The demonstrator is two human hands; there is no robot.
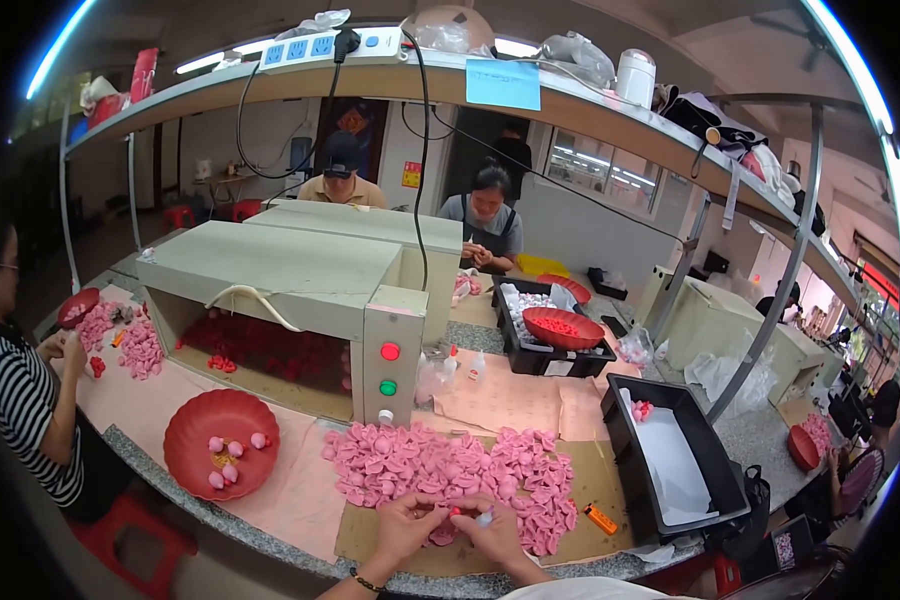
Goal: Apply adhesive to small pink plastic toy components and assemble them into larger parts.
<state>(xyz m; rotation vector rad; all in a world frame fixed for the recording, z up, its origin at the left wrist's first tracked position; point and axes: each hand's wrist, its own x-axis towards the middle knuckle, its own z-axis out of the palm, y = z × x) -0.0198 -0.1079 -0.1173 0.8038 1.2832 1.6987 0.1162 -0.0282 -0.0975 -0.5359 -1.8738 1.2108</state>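
My left hand [410, 526] and my right hand [494, 533] meet over the near edge of a heap of pink soft pieces [440, 462]. Their fingers are closed in a pinch, tips almost touching. A small red piece [456, 511] shows between the two thumbs, at the left hand's fingertips. Against my right hand's fingers is a small pale bluish-white thing [484, 519], mostly covered, its kind unclear. The heap lies on a brown board [595, 480]. To the left, a red scalloped bowl [185, 440] holds several pink rounded pieces [232, 450].
An orange lighter-like object [600, 518] lies right of the heap. Beyond it stands a black bin [725, 490] with a white liner. A pale machine [270, 270] with red and green buttons stands behind the bowl. Overhead runs a shelf [590, 95]. Other people sit around the bench.
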